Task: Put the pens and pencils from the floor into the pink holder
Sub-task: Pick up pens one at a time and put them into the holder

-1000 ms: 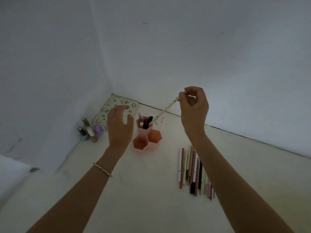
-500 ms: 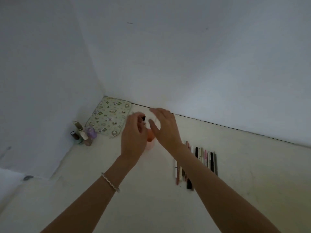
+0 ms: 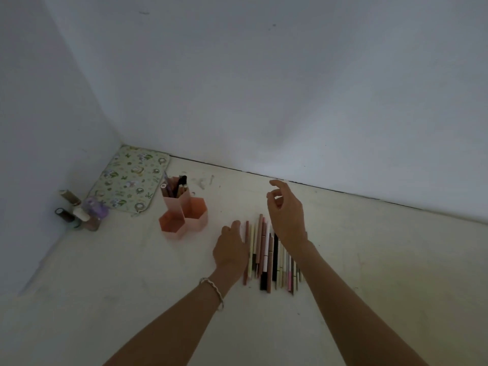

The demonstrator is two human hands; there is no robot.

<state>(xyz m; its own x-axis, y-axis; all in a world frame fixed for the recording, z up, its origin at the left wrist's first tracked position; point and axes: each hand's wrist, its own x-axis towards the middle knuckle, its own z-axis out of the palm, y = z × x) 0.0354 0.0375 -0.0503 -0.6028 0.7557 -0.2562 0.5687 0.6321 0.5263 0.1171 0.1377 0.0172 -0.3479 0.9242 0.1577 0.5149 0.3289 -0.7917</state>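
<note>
A pink holder point(image 3: 184, 215) made of three hexagonal cups stands on the floor, with several pens upright in its tall back cup point(image 3: 175, 187). To its right, a row of several pens and pencils point(image 3: 266, 256) lies side by side on the floor. My left hand point(image 3: 231, 248) lies low at the left end of that row, fingers straight, touching the outermost pens. My right hand point(image 3: 286, 212) hovers above the row's far end with loosely curled fingers and holds nothing.
A flowered pouch point(image 3: 130, 179) lies in the corner behind the holder. Several small bottles point(image 3: 79, 212) stand against the left wall. White walls close the space at the left and back. Bare floor stretches to the right and toward me.
The pen my right hand held went into the holder's tall cup. Both hands then left the holder and moved right to the row of pens on the floor.
</note>
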